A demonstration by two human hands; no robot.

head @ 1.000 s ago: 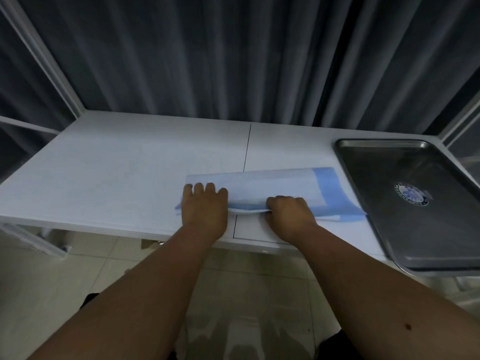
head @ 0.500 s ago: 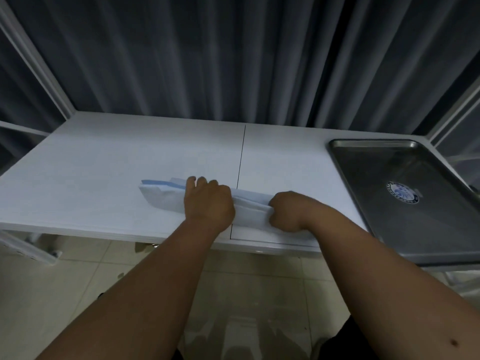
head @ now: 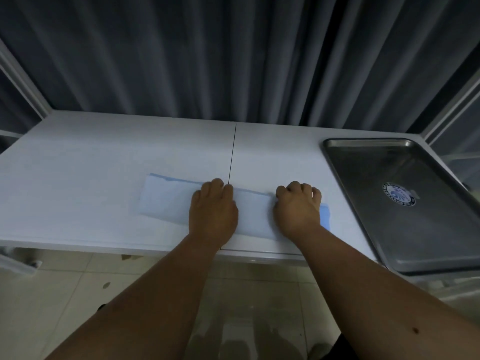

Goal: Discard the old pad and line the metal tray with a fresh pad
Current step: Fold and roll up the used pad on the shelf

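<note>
The pad lies folded into a long, narrow strip near the front edge of the white surface, its long axis running left to right, parallel to that edge. Both hands rest on top of it: the left hand presses down near the strip's middle with fingers bent at the far fold, and the right hand sits toward the strip's right end with its fingers curled over the far edge — whether they actually pinch the pad I cannot tell. A blue border shows along the far edge and at the right end, just past the right hand.

The metal tray stands bare at the right of the surface, well apart from the strip's right end, with a round emblem on its floor. The right hand is the nearer one to it. Judging by this, whichever way the strip goes next, it travels along its own length — rightward for the tray.
</note>
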